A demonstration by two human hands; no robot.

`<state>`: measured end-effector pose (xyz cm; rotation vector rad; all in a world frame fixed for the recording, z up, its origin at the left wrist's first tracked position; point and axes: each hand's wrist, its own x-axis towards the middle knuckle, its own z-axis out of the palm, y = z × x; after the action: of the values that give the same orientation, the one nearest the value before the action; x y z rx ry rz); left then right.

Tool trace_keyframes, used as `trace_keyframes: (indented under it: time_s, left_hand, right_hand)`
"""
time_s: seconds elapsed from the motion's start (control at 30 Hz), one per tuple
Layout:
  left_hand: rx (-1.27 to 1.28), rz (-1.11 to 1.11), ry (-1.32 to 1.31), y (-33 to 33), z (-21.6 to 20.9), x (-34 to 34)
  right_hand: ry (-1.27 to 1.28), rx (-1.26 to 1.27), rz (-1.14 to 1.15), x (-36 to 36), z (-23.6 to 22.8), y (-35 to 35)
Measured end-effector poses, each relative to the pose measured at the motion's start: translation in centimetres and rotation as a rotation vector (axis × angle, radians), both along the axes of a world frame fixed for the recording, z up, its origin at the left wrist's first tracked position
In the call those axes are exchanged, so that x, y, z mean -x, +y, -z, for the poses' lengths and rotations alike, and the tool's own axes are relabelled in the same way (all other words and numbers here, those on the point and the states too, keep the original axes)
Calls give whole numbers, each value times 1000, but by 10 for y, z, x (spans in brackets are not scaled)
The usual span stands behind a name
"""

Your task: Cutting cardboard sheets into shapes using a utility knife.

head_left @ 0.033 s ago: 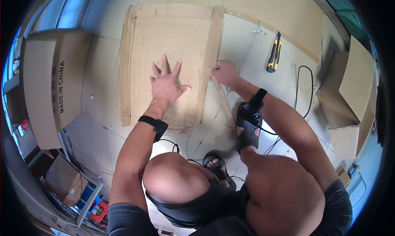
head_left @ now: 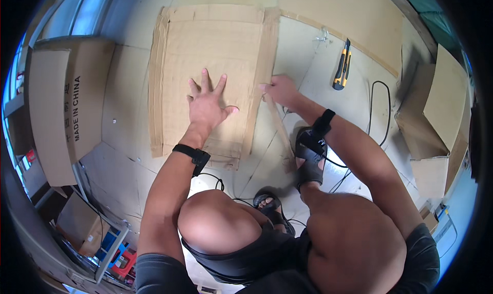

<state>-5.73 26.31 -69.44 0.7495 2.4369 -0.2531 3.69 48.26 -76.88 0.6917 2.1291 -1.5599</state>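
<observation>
A flat rectangular cardboard sheet (head_left: 210,53) with folded, taped-looking edges lies on the floor in front of me. My left hand (head_left: 206,105) presses flat on its lower middle, fingers spread. At the sheet's right edge, my right hand (head_left: 281,90) is closed, thumb and fingers pinched on the upper end of a narrow brown strip (head_left: 279,123). The strip runs down from there toward my right foot; whether it is tape or cardboard I cannot tell. Whether its upper end is still joined to the sheet is hidden by my fingers.
A yellow and black utility knife (head_left: 342,68) lies right of the sheet, beside a crumpled clear scrap (head_left: 322,35). Another large cardboard sheet (head_left: 354,22) lies at the far right. Cardboard boxes stand left (head_left: 84,99) and right (head_left: 436,114). A black cable (head_left: 389,106) loops on the floor.
</observation>
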Motion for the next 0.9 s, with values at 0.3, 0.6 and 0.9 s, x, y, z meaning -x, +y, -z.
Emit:
trace_keyframes:
  time_s: [0.3,0.6,0.9]
  left_hand:
    - [3,-33,-15,3,-1,0]
    - [-23,-106,-40,6,-5,-3]
    - [-97,-232,-37,22,-6,-7]
  right_hand:
    - [-55,476,-89,5,0,31]
    - [-149,328,-273,13,-1,40]
    - [-154,274,-215,17,-2,25]
